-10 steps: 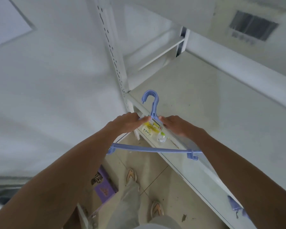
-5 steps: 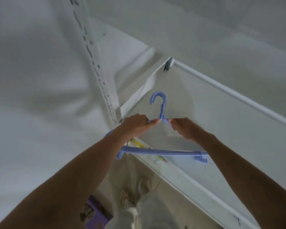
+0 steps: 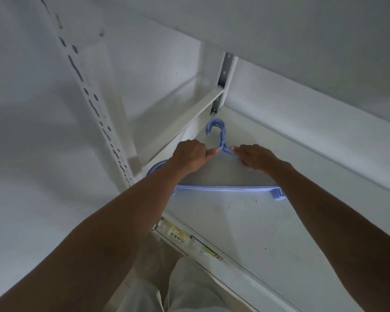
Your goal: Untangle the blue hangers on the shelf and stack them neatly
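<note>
L hand point(image 3: 190, 155) & R hand point(image 3: 253, 157) both pinch the shoulders of the blue hangers point(image 3: 225, 188), fingers closed tight either side of the neck. Hangers lie bunched flat on the white shelf point(image 3: 257, 221), hooks toward back corner, near slotted post point(image 3: 104, 131).

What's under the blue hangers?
The white shelf lies under the blue hangers. Its bare surface shows through their middle. The left hand and right hand cover the shoulders, so I cannot see beneath there.
</note>
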Demonstrator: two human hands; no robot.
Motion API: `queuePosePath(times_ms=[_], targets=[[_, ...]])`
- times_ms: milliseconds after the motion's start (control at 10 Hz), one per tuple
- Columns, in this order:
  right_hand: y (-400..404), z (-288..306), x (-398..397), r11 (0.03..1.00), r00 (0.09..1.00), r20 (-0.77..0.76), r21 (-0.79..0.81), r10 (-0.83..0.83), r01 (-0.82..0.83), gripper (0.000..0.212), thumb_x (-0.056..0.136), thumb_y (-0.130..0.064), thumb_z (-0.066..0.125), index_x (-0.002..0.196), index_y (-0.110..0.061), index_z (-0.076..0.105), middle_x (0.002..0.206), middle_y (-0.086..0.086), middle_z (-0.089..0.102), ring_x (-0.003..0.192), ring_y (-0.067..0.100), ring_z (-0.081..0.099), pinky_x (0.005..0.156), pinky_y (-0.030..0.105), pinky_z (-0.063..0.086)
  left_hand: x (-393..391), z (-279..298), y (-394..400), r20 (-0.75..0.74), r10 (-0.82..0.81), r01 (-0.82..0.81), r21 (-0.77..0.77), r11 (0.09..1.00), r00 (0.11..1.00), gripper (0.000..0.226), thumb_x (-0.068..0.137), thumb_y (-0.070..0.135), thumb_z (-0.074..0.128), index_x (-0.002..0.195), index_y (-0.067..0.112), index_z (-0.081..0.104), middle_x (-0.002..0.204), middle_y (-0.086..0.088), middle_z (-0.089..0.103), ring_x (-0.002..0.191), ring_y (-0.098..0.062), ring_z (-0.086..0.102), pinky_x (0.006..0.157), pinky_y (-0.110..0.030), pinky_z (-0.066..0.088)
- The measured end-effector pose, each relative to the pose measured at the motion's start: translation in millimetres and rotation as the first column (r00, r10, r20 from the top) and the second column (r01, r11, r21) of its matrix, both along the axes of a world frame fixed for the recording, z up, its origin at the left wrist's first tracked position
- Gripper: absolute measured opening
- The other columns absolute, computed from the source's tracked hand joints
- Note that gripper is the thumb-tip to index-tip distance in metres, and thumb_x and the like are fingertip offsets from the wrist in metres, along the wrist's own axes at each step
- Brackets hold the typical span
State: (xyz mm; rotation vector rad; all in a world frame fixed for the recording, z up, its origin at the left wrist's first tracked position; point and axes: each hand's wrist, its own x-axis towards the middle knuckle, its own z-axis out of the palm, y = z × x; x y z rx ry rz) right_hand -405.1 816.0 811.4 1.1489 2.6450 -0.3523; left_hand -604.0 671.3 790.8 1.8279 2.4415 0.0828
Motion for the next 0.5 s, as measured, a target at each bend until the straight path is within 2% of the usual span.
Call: queuePosePath(times_ms=[100, 200, 300, 400, 500], targets=[[-1.8, 3.7, -8.1, 0.992, 0.999, 0.028, 0.116, 0.041, -0.044, 0.049, 0.108, -0.054, 0.026, 0.128, -0.025, 0.06, 0.123, 0.012, 0.057, 0.116, 0.031, 0.061, 0.097, 0.045, 0.049, -1.2, 5.7, 9.2, -0.166, -0.098, 0.091, -0.049, 0.995, 0.981, 0.081, 0.104, 0.065, 0.024, 0.067, 0.009, 0.07, 0.052, -0.003, 0.052, 0.047, -0.022, 0.052, 0.049, -0.026, 0.024], [-8.1, -0.8, -13.6, 0.992, 0.998, 0.052, 0.123, 0.03, -0.036, 0.05, 0.11, -0.053, 0.027, 0.133, -0.022, 0.058, 0.129, 0.014, 0.051, 0.122, 0.033, 0.058, 0.101, 0.047, 0.047, -2.8, 6.3, 7.4, -0.24, -0.214, 0.198, -0.092, 0.976, 0.947, 0.079, 0.106, 0.05, 0.01, 0.085, 0.013, 0.076, 0.076, -0.006, 0.074, 0.07, -0.028, 0.071, 0.057, -0.031, 0.029], [-19.3, 2.2, -14.2, 0.991, 1.0, 0.002, 0.134, -0.02, 0.02, 0.049, 0.11, -0.052, 0.027, 0.133, -0.015, 0.051, 0.13, 0.018, 0.054, 0.123, 0.035, 0.058, 0.099, 0.048, 0.047, -1.6, 8.6, 4.6, -0.239, -0.222, 0.218, -0.044, 0.975, 0.945, 0.078, 0.103, 0.049, 0.003, 0.099, 0.015, 0.073, 0.088, -0.006, 0.074, 0.077, -0.028, 0.071, 0.057, -0.033, 0.031], [-33.0, 6.3, -13.4, 0.98, 0.998, -0.013, 0.193, -0.057, 0.059, 0.054, 0.109, -0.051, 0.027, 0.135, -0.008, 0.047, 0.131, 0.02, 0.055, 0.122, 0.038, 0.057, 0.098, 0.051, 0.048, 1.8, 13.3, -1.1, -0.224, -0.148, 0.146, -0.023, 0.989, 0.963, 0.065, 0.106, 0.059, 0.026, 0.128, 0.011, 0.064, 0.107, -0.014, 0.072, 0.092, -0.034, 0.07, 0.067, -0.037, 0.044], [-46.8, 22.4, -5.4, 0.968, 0.996, 0.04, 0.24, -0.081, 0.069, 0.056, 0.109, -0.046, 0.023, 0.151, -0.013, 0.041, 0.147, 0.017, 0.047, 0.131, 0.038, 0.047, 0.104, 0.052, 0.042, -0.1, 31.0, -13.6, -0.154, -0.08, 0.094, 0.083, 0.992, 0.985, 0.072, 0.102, 0.066, 0.031, 0.147, 0.012, 0.047, 0.123, -0.018, 0.065, 0.109, -0.038, 0.065, 0.078, -0.043, 0.051]])
